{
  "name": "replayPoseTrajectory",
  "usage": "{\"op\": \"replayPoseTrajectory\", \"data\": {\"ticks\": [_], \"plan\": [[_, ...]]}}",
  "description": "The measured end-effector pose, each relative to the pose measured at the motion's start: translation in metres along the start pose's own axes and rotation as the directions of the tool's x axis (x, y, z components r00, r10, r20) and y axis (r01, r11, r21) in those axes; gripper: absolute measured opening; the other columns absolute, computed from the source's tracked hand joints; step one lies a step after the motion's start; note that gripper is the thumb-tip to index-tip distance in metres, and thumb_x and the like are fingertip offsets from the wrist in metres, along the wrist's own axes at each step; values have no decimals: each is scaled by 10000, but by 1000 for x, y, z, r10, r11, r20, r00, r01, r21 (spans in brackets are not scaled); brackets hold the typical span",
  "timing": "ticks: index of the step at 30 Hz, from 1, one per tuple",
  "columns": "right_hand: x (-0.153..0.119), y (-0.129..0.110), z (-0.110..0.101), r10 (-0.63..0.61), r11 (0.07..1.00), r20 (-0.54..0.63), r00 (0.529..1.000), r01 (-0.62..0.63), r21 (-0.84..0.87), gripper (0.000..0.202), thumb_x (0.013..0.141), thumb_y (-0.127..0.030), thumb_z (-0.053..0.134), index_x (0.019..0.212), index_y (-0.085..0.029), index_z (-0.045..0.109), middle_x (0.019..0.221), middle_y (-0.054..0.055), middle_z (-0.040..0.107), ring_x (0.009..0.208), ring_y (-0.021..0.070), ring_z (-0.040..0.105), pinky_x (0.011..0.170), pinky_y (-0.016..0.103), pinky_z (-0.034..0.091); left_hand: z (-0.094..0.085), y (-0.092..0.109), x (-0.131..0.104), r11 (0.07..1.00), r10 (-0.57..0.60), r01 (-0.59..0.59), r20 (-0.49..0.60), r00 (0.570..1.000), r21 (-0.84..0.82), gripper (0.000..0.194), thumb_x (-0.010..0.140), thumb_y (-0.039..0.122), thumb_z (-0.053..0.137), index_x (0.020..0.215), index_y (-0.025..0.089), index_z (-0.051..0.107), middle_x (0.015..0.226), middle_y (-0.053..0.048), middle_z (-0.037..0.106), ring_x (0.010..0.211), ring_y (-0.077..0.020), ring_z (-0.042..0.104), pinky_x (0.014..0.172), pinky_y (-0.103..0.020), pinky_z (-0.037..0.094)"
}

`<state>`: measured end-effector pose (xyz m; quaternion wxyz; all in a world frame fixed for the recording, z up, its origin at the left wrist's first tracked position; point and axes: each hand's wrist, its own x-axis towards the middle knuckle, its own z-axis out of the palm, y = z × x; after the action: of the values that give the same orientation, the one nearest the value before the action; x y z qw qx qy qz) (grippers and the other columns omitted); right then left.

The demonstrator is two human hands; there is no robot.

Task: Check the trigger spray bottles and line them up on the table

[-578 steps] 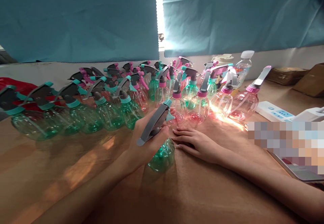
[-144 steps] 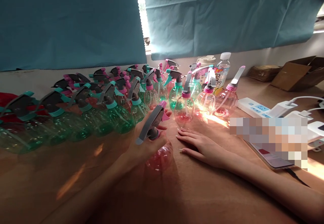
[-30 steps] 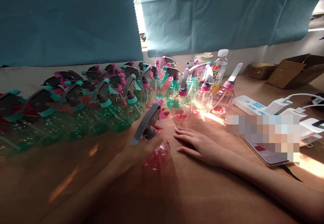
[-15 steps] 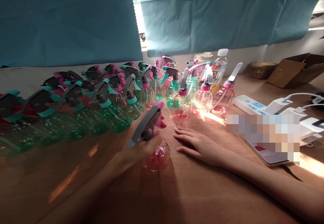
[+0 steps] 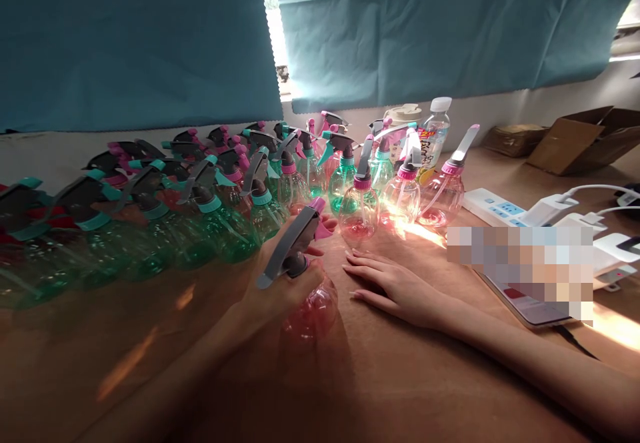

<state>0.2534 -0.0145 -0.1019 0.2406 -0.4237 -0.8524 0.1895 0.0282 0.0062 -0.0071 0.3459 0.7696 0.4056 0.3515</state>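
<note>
Presumably for steadiness, left hand [image 5: 286,296] grips pink spray bottle [image 5: 311,313] around its neck; right hand [image 5: 387,284] rests flat alongside, empty.

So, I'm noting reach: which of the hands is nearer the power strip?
Right. The right hand lies on the table, left of the power strip and nearer the camera; the left hand, around the pink spray bottle, is farther left.

Indoor workspace, wooden-toned table [image 5: 425,379], many spray bottles [image 5: 359,215], curtains [image 5: 450,29], power strip [image 5: 493,207]
</note>
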Motion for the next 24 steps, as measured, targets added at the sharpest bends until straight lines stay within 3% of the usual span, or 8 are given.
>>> {"op": "replayPoseTrajectory", "data": {"ticks": [5,13,18,24], "plan": [[0,1,1,-6,1000,-6,1000,6,1,507,949,-470,498,1382,-207,520,1452,106,477,1385,284,375,1134,496,337,0,2,1,1000,27,-27,-1,1000,-9,156,701,201,536,793,233,658,828,-14,742,918,-227,685,909,-397,551],[0,1,1,-1,1000,3,1000,1,-12,518,953,-482,482,1383,-197,518,1461,107,465,1387,284,373,1136,496,335,1,4,1,999,44,-43,-52,998,31,201,668,183,519,781,231,678,807,-14,741,864,-226,687,771,-349,567],[-1,1,1,-8,1000,-10,1000,8,-2,505,951,-475,492,1380,-210,523,1453,103,477,1382,283,382,1134,496,338,0,4,1,997,76,-76,-30,997,-16,212,659,148,520,776,238,673,820,-6,741,920,-226,684,821,-356,566],[0,1,1,-5,1000,5,1000,5,-23,519,956,-486,473,1383,-194,520,1457,104,473,1389,277,371,1140,484,333,1,5,-1,998,60,-57,-66,996,40,138,699,196,533,752,231,655,732,-4,709,827,-226,689,818,-387,571]]}}
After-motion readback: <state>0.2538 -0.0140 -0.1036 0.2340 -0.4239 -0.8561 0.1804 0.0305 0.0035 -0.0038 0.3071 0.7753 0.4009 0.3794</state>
